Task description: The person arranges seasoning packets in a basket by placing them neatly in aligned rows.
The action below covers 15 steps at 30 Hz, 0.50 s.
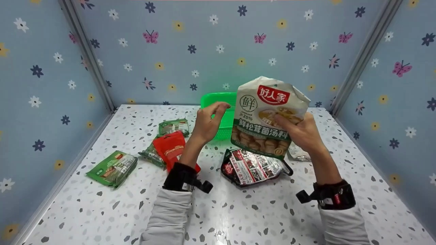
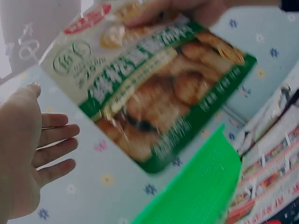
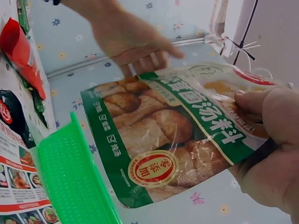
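Where the matsutake soup-base pouch (image 1: 259,117) hung: before the green basket (image 1: 216,95), long axis near upright, body stretching leftward from the grip.
Right hand (image 1: 305,133): pinched its right side.
Left hand (image 1: 207,123): empty, apart.

Pouch (image 1: 257,119) reads as follows: red logo (image 1: 273,95) at 12 o'clock, 好人家; 10 o'clock, 鲜, ≥25%; centre, 鲜松茸菌汤料; seal (image 3: 153,168) at 5 o'clock, 零添加

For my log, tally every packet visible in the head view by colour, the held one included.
Green packets: 3
Red packet: 1
Black-edged packet: 1
Whitish packet, partly hidden: 1
White-and-green mushroom soup packet, in the right hand: 1
Total: 7
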Each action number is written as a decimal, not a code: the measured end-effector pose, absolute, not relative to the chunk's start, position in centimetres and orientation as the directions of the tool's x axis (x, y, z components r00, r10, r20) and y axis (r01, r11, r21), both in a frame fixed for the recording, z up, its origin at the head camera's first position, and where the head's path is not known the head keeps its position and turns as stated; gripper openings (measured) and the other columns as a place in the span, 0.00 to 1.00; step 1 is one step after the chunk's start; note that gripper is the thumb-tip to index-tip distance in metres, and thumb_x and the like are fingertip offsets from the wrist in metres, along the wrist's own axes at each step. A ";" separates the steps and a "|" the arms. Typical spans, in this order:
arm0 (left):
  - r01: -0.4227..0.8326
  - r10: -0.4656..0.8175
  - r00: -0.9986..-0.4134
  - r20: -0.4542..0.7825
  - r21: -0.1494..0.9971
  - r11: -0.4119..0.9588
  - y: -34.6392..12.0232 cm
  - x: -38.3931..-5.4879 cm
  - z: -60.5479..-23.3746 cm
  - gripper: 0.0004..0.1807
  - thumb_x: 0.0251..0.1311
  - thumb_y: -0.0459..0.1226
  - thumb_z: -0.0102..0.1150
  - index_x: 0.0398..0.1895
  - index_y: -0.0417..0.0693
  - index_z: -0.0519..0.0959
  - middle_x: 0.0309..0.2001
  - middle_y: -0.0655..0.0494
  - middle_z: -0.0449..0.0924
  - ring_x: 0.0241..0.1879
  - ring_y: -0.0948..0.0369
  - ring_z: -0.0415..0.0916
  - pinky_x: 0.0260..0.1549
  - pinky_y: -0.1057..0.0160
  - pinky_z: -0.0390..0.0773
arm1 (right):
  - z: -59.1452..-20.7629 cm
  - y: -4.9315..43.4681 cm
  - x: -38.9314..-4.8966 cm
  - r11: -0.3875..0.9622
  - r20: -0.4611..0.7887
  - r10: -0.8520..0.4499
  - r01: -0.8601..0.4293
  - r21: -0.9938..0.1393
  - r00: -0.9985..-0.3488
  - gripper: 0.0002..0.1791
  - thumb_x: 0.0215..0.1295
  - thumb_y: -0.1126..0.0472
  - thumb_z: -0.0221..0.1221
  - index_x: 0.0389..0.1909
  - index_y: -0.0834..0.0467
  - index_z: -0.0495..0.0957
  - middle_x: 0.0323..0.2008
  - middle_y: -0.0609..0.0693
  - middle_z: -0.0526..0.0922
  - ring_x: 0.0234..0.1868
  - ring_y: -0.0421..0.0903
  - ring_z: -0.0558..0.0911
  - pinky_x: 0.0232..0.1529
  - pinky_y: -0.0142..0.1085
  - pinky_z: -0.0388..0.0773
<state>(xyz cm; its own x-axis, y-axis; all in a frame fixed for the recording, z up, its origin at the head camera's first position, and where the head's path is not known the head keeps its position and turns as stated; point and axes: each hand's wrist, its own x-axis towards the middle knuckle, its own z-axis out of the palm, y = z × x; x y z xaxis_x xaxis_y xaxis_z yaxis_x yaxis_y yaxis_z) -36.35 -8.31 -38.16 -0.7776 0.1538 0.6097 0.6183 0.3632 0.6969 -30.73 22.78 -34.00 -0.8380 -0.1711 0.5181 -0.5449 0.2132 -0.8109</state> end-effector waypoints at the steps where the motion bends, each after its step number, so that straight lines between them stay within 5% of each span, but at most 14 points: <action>1: 0.603 0.155 -0.786 0.598 0.688 0.404 -8.5 -36.7 -38.7 0.23 0.90 0.47 0.48 0.66 0.45 0.88 0.66 0.44 0.90 0.70 0.46 0.86 0.73 0.40 0.82 | -33.9 23.0 -30.7 0.217 0.525 -0.152 -0.546 -0.809 -0.838 0.21 0.79 0.61 0.70 0.69 0.58 0.84 0.58 0.48 0.94 0.58 0.49 0.94 0.61 0.40 0.92; 6: 0.562 0.203 -0.808 0.553 0.618 0.549 -9.0 -38.3 -41.0 0.24 0.90 0.48 0.51 0.69 0.43 0.85 0.70 0.41 0.87 0.76 0.42 0.78 0.79 0.38 0.76 | -33.3 23.7 -30.7 0.226 0.545 -0.025 -0.536 -0.814 -0.838 0.24 0.78 0.58 0.72 0.71 0.56 0.83 0.60 0.48 0.92 0.61 0.49 0.92 0.63 0.39 0.90; 15: 0.577 0.345 -0.782 0.520 0.394 0.715 -8.6 -39.7 -44.0 0.22 0.87 0.47 0.59 0.69 0.41 0.85 0.69 0.38 0.87 0.74 0.39 0.80 0.77 0.39 0.78 | -33.0 24.1 -31.3 0.162 0.537 0.163 -0.515 -0.842 -0.827 0.24 0.77 0.54 0.73 0.68 0.58 0.85 0.60 0.53 0.93 0.60 0.49 0.92 0.62 0.39 0.90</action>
<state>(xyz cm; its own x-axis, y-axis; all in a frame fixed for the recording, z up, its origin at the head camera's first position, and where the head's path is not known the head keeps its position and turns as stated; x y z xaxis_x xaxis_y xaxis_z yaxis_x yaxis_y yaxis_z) -39.67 -8.62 -44.03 -0.7816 0.3447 0.5199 0.5773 0.7155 0.3935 -31.28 24.14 -32.97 -0.8274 0.1633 0.5374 -0.5148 0.1620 -0.8419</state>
